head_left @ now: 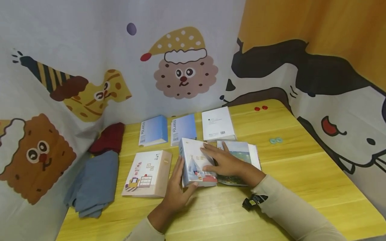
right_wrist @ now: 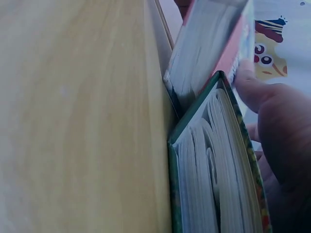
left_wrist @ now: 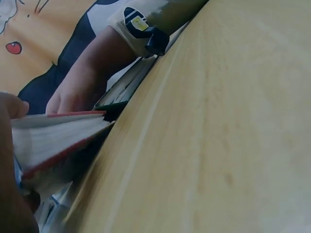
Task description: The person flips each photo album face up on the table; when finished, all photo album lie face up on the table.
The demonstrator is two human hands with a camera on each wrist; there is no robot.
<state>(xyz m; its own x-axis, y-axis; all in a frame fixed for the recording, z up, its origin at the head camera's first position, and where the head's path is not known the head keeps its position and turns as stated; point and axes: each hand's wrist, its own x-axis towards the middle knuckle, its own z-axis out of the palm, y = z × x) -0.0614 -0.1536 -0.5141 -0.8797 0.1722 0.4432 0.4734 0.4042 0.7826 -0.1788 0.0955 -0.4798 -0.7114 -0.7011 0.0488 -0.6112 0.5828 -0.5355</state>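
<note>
A thick photo album (head_left: 193, 157) with a tent drawing on its cover lies in the middle of the table. My left hand (head_left: 177, 194) grips its left side, fingers along the spine and thumb over the near corner; the left wrist view shows page edges (left_wrist: 58, 138) between thumb and fingers. My right hand (head_left: 227, 164) lies across with fairly straight fingers, its fingertips and thumb on the tent cover. Beneath that hand is a second album (head_left: 254, 155) with a green landscape cover. The right wrist view shows its dark green edge (right_wrist: 173, 187) against the tent album.
Left of my hands lies an album with a room drawing (head_left: 144, 170). Behind stand two blue albums (head_left: 155, 129) (head_left: 185, 127) and a white one (head_left: 217, 122). Folded grey cloth (head_left: 98, 180) and a dark red knit item (head_left: 108, 139) sit left. Red buttons (head_left: 260, 108) and green ones (head_left: 275, 140) lie right.
</note>
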